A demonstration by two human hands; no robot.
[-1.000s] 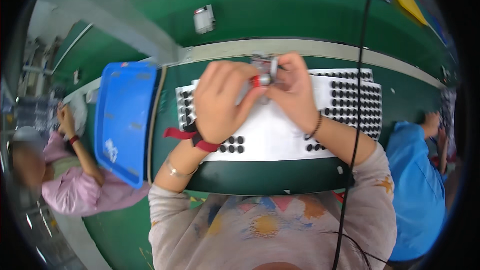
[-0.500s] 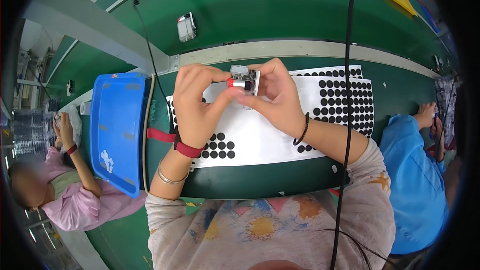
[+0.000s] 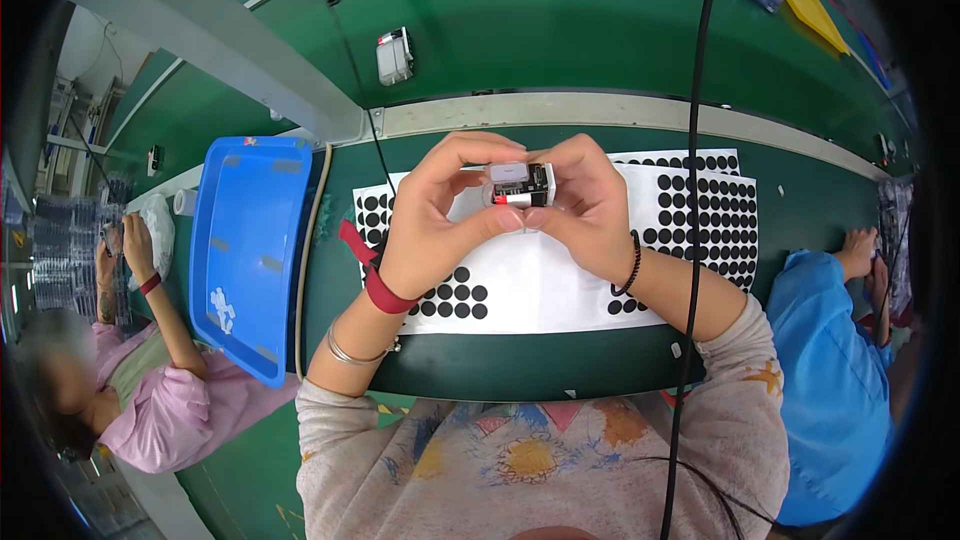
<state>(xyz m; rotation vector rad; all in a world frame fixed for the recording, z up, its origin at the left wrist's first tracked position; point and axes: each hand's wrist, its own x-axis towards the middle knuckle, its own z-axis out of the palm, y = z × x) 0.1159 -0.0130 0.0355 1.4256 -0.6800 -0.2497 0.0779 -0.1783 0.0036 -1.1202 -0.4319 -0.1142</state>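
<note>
**Small clear-cased module (image 3: 522, 185) held between two hands over the dotted sheet (image 3: 540, 290)**

At the far left a co-worker in pink (image 3: 160, 420) sat with both hands raised. Next came a blue tray (image 3: 250, 250), set lengthwise at the left of the counter (image 3: 540, 365), white scraps (image 3: 222, 310) inside its near end. A pale tube (image 3: 309, 252) ran just beside its right rim. A narrow strip of green separated tube from sheet, and the loose tail of a red wristband (image 3: 388, 292) reached into it, leaving little sideways room.

The left grip (image 3: 425, 215) was narrow, thumb and fingers pinching the module's left side. The module was nearer the counter's far edge than its near one, a red-and-white cylinder and dark board showing. The right grip (image 3: 597, 210) held its right side, the thumb tips almost meeting. Beyond, a pale rail (image 3: 560, 106) bounded the far edge; a similar device (image 3: 395, 55) lay past it.

Toward the near edge, a broader green strip gave room below the sheet. Rightward, a black cable (image 3: 694, 140) crossed in front of the right forearm, a small white piece (image 3: 676, 350) close by. Past the sheet's right end, more green stretched toward a co-worker in blue (image 3: 835, 390).
</note>
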